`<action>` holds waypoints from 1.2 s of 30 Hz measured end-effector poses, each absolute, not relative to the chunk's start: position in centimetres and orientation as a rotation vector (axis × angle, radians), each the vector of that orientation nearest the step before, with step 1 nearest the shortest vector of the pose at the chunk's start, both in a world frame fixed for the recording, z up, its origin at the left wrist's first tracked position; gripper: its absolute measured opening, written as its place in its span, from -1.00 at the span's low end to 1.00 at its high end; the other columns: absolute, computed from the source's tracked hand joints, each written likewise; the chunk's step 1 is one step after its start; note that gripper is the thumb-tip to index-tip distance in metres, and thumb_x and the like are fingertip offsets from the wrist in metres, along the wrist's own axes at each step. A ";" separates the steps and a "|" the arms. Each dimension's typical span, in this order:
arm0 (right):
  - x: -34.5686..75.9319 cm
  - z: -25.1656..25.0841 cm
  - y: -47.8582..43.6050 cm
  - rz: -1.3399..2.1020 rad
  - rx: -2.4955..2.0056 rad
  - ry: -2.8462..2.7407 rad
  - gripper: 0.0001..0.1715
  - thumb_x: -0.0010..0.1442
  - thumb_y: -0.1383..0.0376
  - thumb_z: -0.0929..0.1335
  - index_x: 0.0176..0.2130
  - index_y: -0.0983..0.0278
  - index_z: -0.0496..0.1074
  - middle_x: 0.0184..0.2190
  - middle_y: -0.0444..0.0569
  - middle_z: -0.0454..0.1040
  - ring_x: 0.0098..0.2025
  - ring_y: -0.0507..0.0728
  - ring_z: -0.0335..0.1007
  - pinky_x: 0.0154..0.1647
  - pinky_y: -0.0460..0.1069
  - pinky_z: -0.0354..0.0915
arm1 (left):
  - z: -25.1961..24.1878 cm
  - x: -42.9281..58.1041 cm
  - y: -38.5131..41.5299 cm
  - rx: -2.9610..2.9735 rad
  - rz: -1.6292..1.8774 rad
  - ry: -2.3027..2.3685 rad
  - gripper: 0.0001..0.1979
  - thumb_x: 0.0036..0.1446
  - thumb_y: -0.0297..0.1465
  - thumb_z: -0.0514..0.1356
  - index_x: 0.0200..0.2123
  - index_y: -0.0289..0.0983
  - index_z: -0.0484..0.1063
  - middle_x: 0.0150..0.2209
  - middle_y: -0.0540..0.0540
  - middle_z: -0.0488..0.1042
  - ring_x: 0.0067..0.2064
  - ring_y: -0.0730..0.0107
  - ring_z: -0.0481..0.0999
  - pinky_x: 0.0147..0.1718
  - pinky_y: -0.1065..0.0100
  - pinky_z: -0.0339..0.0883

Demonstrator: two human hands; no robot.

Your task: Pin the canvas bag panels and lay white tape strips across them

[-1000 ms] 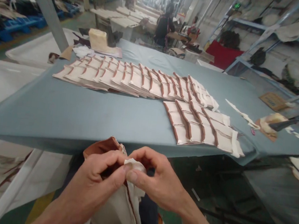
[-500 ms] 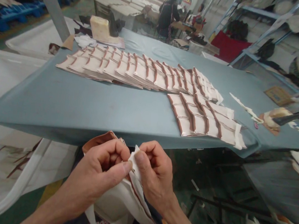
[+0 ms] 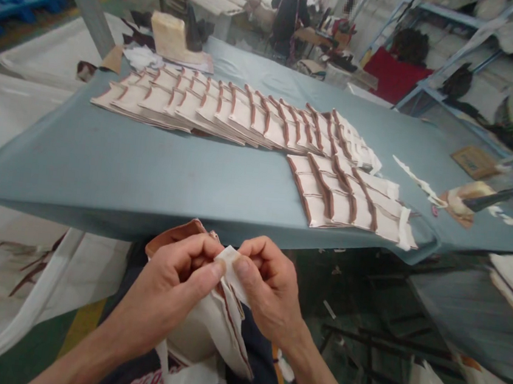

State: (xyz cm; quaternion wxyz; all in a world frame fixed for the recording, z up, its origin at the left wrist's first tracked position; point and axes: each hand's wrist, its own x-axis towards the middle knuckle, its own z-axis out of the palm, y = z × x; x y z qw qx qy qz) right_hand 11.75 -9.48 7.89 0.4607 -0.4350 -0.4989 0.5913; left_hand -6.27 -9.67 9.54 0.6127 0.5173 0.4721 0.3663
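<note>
While the left hand (image 3: 175, 290) and right hand (image 3: 271, 288) both pinch the white strip (image 3: 231, 258), uneven pressure could skew it. The cream piece (image 3: 200, 326) sits over the lap (image 3: 261, 357), below the table (image 3: 116, 171) edge, where a loosened grip could drop it.

Cream fabric piece (image 3: 199, 328), brown-edged, folded, hanging over lap (image 3: 261, 366).

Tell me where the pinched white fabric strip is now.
In the head view, the white fabric strip is below centre, slightly left, pinched by the left hand and right hand, at the top of the cream fabric piece, before the blue table.
</note>
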 end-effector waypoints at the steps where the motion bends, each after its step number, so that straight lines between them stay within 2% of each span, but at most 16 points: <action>1: 11.8 7.9 -9.4 1.516 -1.076 -1.202 -0.37 0.24 -0.25 0.52 -0.27 0.22 0.42 -0.55 -0.26 0.31 -0.57 -0.06 0.03 -0.55 -0.12 0.04 | 9.6 -6.4 -9.7 1.216 0.859 1.122 -0.67 0.25 -0.08 0.31 -0.30 -0.24 0.52 -0.44 0.00 0.48 -0.45 0.39 0.42 -0.47 0.44 0.30; 4: 11.7 7.1 -9.6 1.784 -1.088 -1.074 -0.28 0.07 -0.29 0.59 -0.29 0.23 0.42 -0.57 -0.27 0.33 -0.60 -0.08 0.04 -0.59 -0.14 0.01 | 8.6 -7.5 -10.4 1.136 0.896 1.162 -0.66 0.35 -0.02 0.26 -0.21 -0.19 0.47 -0.44 0.06 0.45 -0.48 0.42 0.35 -0.52 0.48 0.23; 7: 11.1 5.0 -10.4 2.004 -1.055 -0.935 -0.25 -0.01 -0.30 0.62 -0.34 0.24 0.42 -0.61 -0.29 0.32 -0.65 -0.10 -0.02 -0.65 -0.14 -0.07 | 6.4 -9.4 -11.7 1.032 0.867 1.193 -0.62 0.37 -0.04 0.25 -0.34 -0.20 0.38 -0.44 0.08 0.35 -0.48 0.45 0.23 -0.54 0.48 0.12; 11: 9.3 1.7 -12.0 2.071 -1.038 -0.799 -0.22 -0.01 -0.33 0.61 -0.41 0.24 0.37 -0.65 -0.31 0.26 -0.67 -0.12 -0.11 -0.67 -0.14 -0.14 | 4.4 -11.7 -13.2 1.074 0.785 1.272 -0.60 0.39 -0.09 0.17 -0.42 -0.22 0.40 -0.42 0.02 0.39 -0.40 0.35 0.30 -0.46 0.42 0.22; 13: 8.7 1.1 -12.5 2.060 -1.049 -0.784 -0.22 0.00 -0.34 0.60 -0.41 0.23 0.36 -0.66 -0.32 0.23 -0.66 -0.12 -0.12 -0.66 -0.14 -0.14 | 4.4 -12.5 -13.6 1.184 0.757 1.312 -0.65 0.37 -0.14 0.15 -0.38 -0.23 0.47 -0.36 -0.02 0.49 -0.34 0.30 0.38 -0.40 0.40 0.28; 16: 8.5 1.7 -12.6 2.023 -1.079 -0.826 -0.23 0.06 -0.34 0.57 -0.39 0.23 0.35 -0.65 -0.33 0.21 -0.64 -0.11 -0.10 -0.63 -0.14 -0.13 | 5.5 -12.8 -14.0 1.347 0.677 1.355 -0.75 0.33 -0.23 0.18 -0.33 -0.23 0.54 -0.38 0.01 0.50 -0.36 0.31 0.40 -0.39 0.41 0.27; 23: 9.3 5.7 -12.3 1.926 -1.112 -1.035 -0.27 0.17 -0.34 0.50 -0.34 0.23 0.36 -0.56 -0.26 0.25 -0.55 -0.06 0.02 -0.56 -0.12 -0.03 | 8.1 -10.7 -13.1 1.412 0.764 1.360 -0.71 0.31 -0.24 0.14 -0.40 -0.24 0.52 -0.44 0.05 0.47 -0.40 0.38 0.38 -0.42 0.42 0.22; 29: 9.8 8.0 -12.5 1.574 -1.282 -1.242 -0.61 0.32 0.01 0.45 -0.33 0.24 0.39 -0.53 -0.23 0.34 -0.53 -0.05 0.12 -0.53 -0.13 0.06 | 8.4 -9.0 -11.8 1.450 0.891 1.192 -0.75 0.28 -0.33 0.15 -0.43 -0.25 0.53 -0.47 0.07 0.45 -0.45 0.44 0.33 -0.48 0.45 0.19; 36: 9.7 8.1 -12.6 1.397 -1.397 -1.313 -0.71 0.31 0.12 0.42 -0.35 0.22 0.38 -0.56 -0.24 0.37 -0.57 -0.05 0.19 -0.57 -0.14 0.05 | 7.5 -8.5 -11.5 1.409 0.920 1.072 -0.77 0.31 -0.38 0.17 -0.38 -0.25 0.57 -0.44 0.06 0.47 -0.43 0.46 0.36 -0.49 0.50 0.21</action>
